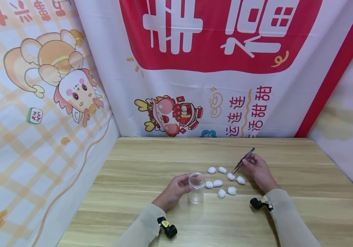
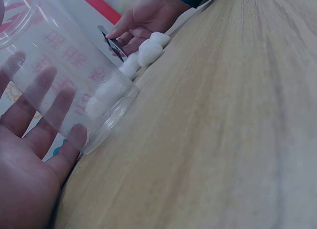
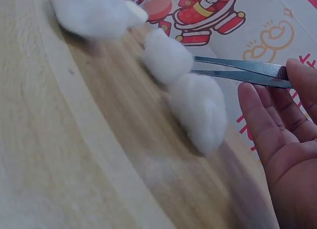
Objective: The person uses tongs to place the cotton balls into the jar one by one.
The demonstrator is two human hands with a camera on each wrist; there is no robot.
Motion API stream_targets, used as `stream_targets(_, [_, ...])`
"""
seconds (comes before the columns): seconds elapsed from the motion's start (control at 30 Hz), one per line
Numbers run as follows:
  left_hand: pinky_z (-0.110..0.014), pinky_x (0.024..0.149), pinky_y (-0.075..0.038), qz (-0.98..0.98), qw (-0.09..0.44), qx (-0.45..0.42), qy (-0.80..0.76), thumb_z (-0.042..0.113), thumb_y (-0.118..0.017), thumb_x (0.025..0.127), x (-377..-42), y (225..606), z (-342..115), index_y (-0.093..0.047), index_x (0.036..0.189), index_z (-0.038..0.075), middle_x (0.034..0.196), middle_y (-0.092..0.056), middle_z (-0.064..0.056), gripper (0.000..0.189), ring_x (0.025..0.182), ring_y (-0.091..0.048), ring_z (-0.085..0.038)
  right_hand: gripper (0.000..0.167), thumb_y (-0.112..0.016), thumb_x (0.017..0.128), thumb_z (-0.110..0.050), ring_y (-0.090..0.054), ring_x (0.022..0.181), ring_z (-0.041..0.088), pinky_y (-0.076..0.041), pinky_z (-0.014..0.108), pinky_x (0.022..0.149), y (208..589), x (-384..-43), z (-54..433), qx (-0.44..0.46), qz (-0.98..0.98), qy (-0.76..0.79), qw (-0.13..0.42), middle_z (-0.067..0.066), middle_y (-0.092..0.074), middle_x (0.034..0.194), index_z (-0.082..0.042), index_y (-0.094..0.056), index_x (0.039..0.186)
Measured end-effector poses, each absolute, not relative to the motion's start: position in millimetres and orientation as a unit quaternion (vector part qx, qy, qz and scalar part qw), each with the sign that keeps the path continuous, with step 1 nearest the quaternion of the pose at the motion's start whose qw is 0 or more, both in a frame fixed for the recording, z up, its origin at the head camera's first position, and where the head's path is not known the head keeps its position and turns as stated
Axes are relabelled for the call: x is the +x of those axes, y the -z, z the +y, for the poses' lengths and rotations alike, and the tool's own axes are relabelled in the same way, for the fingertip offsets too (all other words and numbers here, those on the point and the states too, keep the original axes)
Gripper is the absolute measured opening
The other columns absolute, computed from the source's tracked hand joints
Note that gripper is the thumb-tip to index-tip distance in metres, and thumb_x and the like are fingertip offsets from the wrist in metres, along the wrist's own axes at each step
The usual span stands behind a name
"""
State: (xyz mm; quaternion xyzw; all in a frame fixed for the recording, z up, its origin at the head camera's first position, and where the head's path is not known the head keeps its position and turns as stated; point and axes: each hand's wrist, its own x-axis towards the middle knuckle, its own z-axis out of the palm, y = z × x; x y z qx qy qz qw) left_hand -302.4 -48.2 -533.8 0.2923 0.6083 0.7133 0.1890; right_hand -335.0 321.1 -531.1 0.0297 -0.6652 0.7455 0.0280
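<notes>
My left hand point(image 1: 174, 189) holds a clear plastic jar point(image 1: 196, 196) that stands upright on the table, its thumb on the near side. Through the jar's wall the fingers point(image 2: 42, 85) show behind it in the left wrist view. With thumb and fingertips my right hand point(image 1: 259, 173) pinches metal tweezers point(image 1: 246, 157), slanting down to the left. Their tips are right at one cotton ball point(image 1: 231, 176), and in the right wrist view the slightly parted arms reach that cotton ball point(image 3: 167, 58). Another cotton ball point(image 3: 199, 112) lies close beside it.
Several more cotton balls, such as the near one point(image 1: 221, 193) and the far one point(image 1: 211, 170), lie scattered between the jar and my right hand. The wooden table point(image 1: 127, 212) ends at a printed cloth backdrop point(image 1: 170, 82). A small black camera sits on each sleeve.
</notes>
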Motion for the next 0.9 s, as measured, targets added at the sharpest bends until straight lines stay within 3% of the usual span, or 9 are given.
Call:
stream_targets(0.1, [-0.038, 0.102, -0.042, 0.609, 0.188, 0.29, -0.714, 0.039, -0.072, 0.086, -302.5, 532.5, -48.3, -0.05, 0.139, 0.005, 0.134, -0.056, -0.018, 0.067, 0.123, -0.053, -0.032, 0.045, -0.06, 0.097, -0.012, -0.064, 0.1, 0.02, -0.049, 0.041, 0.093, 529.8, -335.4, 319.1, 0.034, -0.662, -0.748, 0.027, 0.029, -0.054, 0.118, 0.012, -0.036, 0.127])
stream_targets(0.3, [-0.037, 0.102, -0.042, 0.608, 0.19, 0.289, -0.715, 0.039, -0.071, 0.086, -302.5, 532.5, -48.5, -0.05, 0.139, 0.005, 0.133, -0.057, -0.018, 0.066, 0.123, -0.053, -0.032, 0.042, -0.061, 0.097, -0.013, -0.065, 0.096, 0.019, -0.05, 0.041, 0.092, 531.0, -335.2, 317.2, 0.038, -0.678, -0.734, 0.024, 0.014, -0.061, 0.105, 0.012, -0.039, 0.123])
stream_targets(0.53, [-0.037, 0.103, -0.042, 0.603, 0.192, 0.294, -0.717, 0.034, -0.07, 0.089, -302.8, 532.5, -48.3, -0.05, 0.139, 0.004, 0.134, -0.055, -0.021, 0.062, 0.124, -0.052, -0.035, 0.032, -0.059, 0.097, -0.008, -0.065, 0.091, 0.016, -0.052, 0.039, 0.09, 532.6, -334.4, 318.1, 0.031, -0.665, -0.745, 0.028, 0.007, -0.06, 0.096, 0.01, -0.042, 0.117])
stream_targets(0.77, [-0.037, 0.103, -0.042, 0.606, 0.198, 0.291, -0.713, 0.038, -0.072, 0.086, -301.7, 531.1, -49.4, -0.049, 0.14, 0.005, 0.135, -0.054, -0.022, 0.067, 0.124, -0.052, -0.034, 0.025, -0.059, 0.097, -0.004, -0.065, 0.089, 0.015, -0.054, 0.034, 0.086, 531.5, -331.9, 317.9, 0.029, -0.645, -0.763, 0.03, 0.006, -0.062, 0.094, 0.008, -0.044, 0.112])
stream_targets(0.9, [-0.037, 0.103, -0.042, 0.61, 0.196, 0.293, -0.71, 0.041, -0.072, 0.085, -301.6, 530.3, -49.5, -0.049, 0.14, 0.005, 0.135, -0.054, -0.022, 0.069, 0.123, -0.052, -0.034, 0.026, -0.059, 0.097, -0.006, -0.065, 0.091, 0.015, -0.054, 0.033, 0.085, 529.9, -332.1, 318.5, 0.021, -0.648, -0.761, 0.027, 0.013, -0.063, 0.1, 0.008, -0.044, 0.114])
